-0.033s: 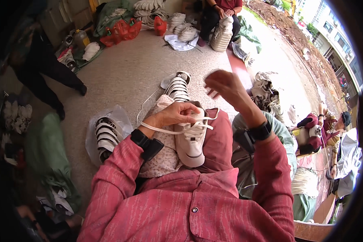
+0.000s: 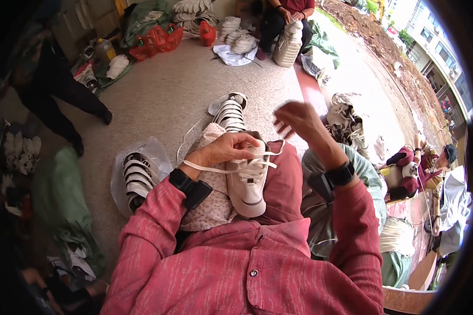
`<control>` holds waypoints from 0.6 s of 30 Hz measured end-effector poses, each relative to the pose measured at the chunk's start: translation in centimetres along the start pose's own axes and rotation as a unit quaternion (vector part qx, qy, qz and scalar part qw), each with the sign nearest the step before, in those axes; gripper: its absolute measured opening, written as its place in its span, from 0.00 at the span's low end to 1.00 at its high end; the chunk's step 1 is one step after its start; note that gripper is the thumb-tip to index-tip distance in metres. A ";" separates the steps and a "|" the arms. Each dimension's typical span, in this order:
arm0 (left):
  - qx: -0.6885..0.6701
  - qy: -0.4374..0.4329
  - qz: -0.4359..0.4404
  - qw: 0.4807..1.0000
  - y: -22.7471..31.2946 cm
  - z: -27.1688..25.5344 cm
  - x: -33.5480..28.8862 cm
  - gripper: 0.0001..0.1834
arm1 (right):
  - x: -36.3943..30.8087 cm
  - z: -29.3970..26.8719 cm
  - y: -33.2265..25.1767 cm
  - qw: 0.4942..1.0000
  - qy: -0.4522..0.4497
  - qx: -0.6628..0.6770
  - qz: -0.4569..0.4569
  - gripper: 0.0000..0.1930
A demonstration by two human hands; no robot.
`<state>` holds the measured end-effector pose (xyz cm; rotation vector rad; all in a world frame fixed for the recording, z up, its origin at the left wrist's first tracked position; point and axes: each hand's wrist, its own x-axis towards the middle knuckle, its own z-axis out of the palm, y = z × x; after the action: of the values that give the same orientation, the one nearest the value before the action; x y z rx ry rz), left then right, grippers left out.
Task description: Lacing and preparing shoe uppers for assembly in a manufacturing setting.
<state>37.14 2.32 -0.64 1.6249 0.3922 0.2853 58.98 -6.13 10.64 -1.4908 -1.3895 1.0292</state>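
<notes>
A white sneaker rests across my lap with its toe toward me. White shoelace runs through its upper eyelets, and a long end trails left past my wrist. My left hand lies over the shoe's opening, thumb and fingers closed on the lace beside the tongue. Raised to the right above the shoe is my right hand, its fingers bent and apart, slightly blurred, with nothing visible in them. A loop of lace stands below those fingers, apart from them. Beyond my knees lies a row of nested shoes.
Left of my leg, a clear plastic bag holds more striped shoes. Shoe uppers are heaped at the right, above a bundle of white laces. A seated person handles stacked shoes ahead; another person's legs stand left.
My right hand has shifted slightly right and down, away from the shoe. My left hand and the sneaker stay where they were.
</notes>
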 end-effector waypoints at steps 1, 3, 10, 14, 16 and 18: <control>-0.001 -0.005 0.001 1.000 0.2 0.2 0.1 0.24 | -1.0 -1.1 2.0 0.997 -0.016 -0.009 0.069 0.14; 0.033 -0.011 0.011 0.999 1.1 0.6 0.1 0.23 | -3.5 -1.3 5.6 0.980 -0.067 0.021 0.187 0.19; 0.165 0.097 -0.060 0.980 2.2 1.9 0.7 0.15 | -4.7 2.9 10.9 0.892 0.007 0.350 0.286 0.15; 0.440 0.102 0.019 0.892 2.8 3.6 1.1 0.23 | -3.5 3.5 11.9 0.914 0.095 0.339 0.200 0.10; 0.452 0.076 -0.005 0.888 2.9 3.3 1.4 0.20 | -3.4 3.0 11.2 0.906 0.112 0.371 0.172 0.10; 0.462 0.051 -0.030 0.885 3.4 2.4 1.7 0.16 | -3.8 2.8 9.8 0.903 0.135 0.386 0.134 0.10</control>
<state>39.94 0.64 2.44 2.5348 0.7283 0.1324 59.19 -10.21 0.53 -1.1588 -0.4730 1.2836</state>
